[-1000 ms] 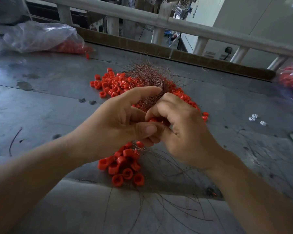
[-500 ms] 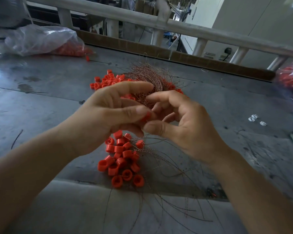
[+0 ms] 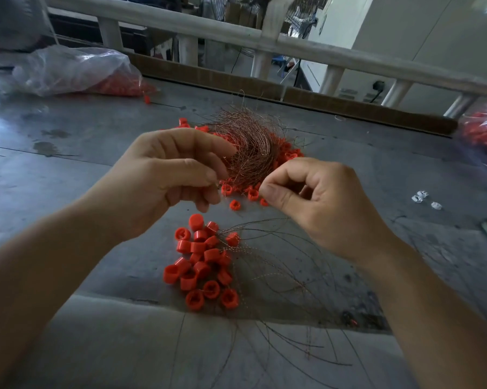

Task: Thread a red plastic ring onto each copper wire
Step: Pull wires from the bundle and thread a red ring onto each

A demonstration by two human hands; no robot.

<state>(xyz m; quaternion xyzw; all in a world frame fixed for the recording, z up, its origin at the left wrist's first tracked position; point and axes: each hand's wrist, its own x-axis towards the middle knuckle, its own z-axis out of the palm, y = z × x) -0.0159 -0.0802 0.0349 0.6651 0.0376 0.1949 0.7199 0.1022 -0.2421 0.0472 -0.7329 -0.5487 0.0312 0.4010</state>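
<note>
A tangled bundle of copper wires (image 3: 250, 147) lies on a heap of loose red plastic rings (image 3: 288, 155) at the table's middle. Closer to me sits a cluster of red rings (image 3: 200, 259) with thin wires (image 3: 279, 265) trailing off to the right and toward me. My left hand (image 3: 175, 175) hovers left of the bundle, fingers loosely curled, and I see nothing held in it. My right hand (image 3: 321, 203) pinches thumb against forefinger at the bundle's lower edge, apparently on a thin wire. A single red ring (image 3: 232, 204) lies between the hands.
A clear plastic bag (image 3: 76, 68) holding red rings lies at the back left, and another bag of red parts (image 3: 483, 136) sits at the right edge. Small white pieces (image 3: 422, 196) lie to the right. A white railing (image 3: 236, 35) runs behind the grey metal table (image 3: 68, 153).
My hands were pressed together around a red ring; they have moved apart. My left hand no longer holds the ring, and my right hand has gone to the bundle's lower edge.
</note>
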